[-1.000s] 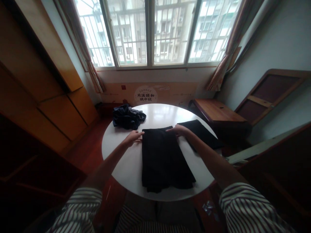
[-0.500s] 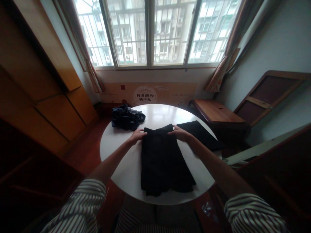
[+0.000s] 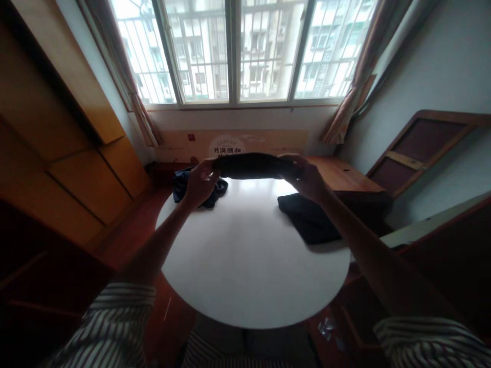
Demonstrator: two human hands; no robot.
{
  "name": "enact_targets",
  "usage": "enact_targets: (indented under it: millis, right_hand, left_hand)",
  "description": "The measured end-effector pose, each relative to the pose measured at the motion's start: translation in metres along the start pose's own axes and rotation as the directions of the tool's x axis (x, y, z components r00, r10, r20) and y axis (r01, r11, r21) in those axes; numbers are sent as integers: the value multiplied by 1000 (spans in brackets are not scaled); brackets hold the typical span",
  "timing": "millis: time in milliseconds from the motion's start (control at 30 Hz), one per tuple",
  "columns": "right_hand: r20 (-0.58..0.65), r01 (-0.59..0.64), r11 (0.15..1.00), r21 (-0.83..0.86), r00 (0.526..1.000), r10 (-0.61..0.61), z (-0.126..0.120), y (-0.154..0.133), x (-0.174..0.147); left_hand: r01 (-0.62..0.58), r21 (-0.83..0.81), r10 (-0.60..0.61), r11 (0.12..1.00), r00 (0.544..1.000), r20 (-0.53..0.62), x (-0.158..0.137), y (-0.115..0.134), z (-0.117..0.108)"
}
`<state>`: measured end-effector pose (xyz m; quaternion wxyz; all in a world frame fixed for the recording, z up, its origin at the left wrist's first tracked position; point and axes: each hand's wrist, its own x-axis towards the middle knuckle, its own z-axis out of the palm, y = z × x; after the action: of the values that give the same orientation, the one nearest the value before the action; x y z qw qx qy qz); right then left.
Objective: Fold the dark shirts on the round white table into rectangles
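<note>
A black garment (image 3: 251,166) is held up over the far part of the round white table (image 3: 249,266), stretched between my two hands. It shows as a narrow dark band, and the rest of it is out of sight. My left hand (image 3: 201,181) pinches its left end. At the other end, my right hand (image 3: 305,176) has its fingers closed on the cloth, slightly blurred. Behind my left hand a crumpled dark blue garment (image 3: 182,184) lies on the table, partly covered by the hand. Below my right hand rests a folded black cloth (image 3: 310,220), with my forearm crossing over its right side.
A wooden side table (image 3: 345,174) stands beyond the white table at the right, near a framed wooden panel (image 3: 414,153) against the wall. Wooden cabinets (image 3: 80,179) line the left. A barred window (image 3: 230,56) with curtains is ahead, above a printed cardboard panel (image 3: 172,145).
Both hands have lifted the black garment off the table, up and away from me. It lay spread on the table before; now it appears as a narrow band.
</note>
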<state>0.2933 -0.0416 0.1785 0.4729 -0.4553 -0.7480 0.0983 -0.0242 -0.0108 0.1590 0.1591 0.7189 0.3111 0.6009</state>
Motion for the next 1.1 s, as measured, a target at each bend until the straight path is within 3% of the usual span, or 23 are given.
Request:
enact_targets:
  millis: [67, 133, 233, 300, 400, 467, 533, 700, 800, 867, 933, 1000, 1100]
  right_hand:
    - [101, 79, 996, -41, 992, -75, 11, 7, -55]
    - [281, 203, 979, -24, 941, -188, 24, 19, -120]
    - [399, 284, 959, -21, 882, -253, 36, 33, -206]
    - [393, 299, 953, -46, 883, -257, 35, 34, -241]
    - [406, 343, 936, -83, 869, -283, 28, 24, -259]
    - [437, 354, 930, -98, 855, -279, 27, 10, -253]
    - [472, 340, 935, -100, 844, -256, 32, -10, -240]
    - [553, 277, 961, 8, 799, -235, 66, -43, -181]
    - [494, 115, 992, -56, 866, -73, 84, -23, -122]
    - [390, -44, 970, -239, 910, 138, 93, 4, -83]
    - [312, -205, 872, -445, 877, 365, 101, 32, -55]
    - [273, -284, 764, -579, 816, 510, 108, 56, -42]
    - [273, -306, 739, -600, 790, 548, 117, 81, -42]
  left_hand:
    - [2, 91, -14, 996, 990, 139, -56, 4, -9]
    - [-12, 132, -31, 991, 950, 311, -119, 9, -16]
    - [-9, 126, -68, 992, 803, 591, -196, 22, -24]
    - [-40, 127, -58, 991, 730, 681, -224, 33, -30]
    - [-74, 90, -17, 993, 673, 740, -229, 42, -38]
    - [-49, 104, -43, 993, 678, 734, -212, 37, -39]
    - [8, 178, -128, 984, 731, 671, -184, 20, -33]
    - [168, 292, -292, 942, 840, 458, -93, -54, 14]
    - [235, 248, -319, 940, 865, 388, -59, -94, 44]
    - [280, 202, -339, 939, 859, 384, -55, -113, 57]
    - [327, 157, -362, 932, 856, 370, -62, -128, 62]
    - [400, 123, -418, 908, 851, 317, -73, -140, 61]
    - [536, 84, -539, 840, 811, 226, -84, -153, 56]
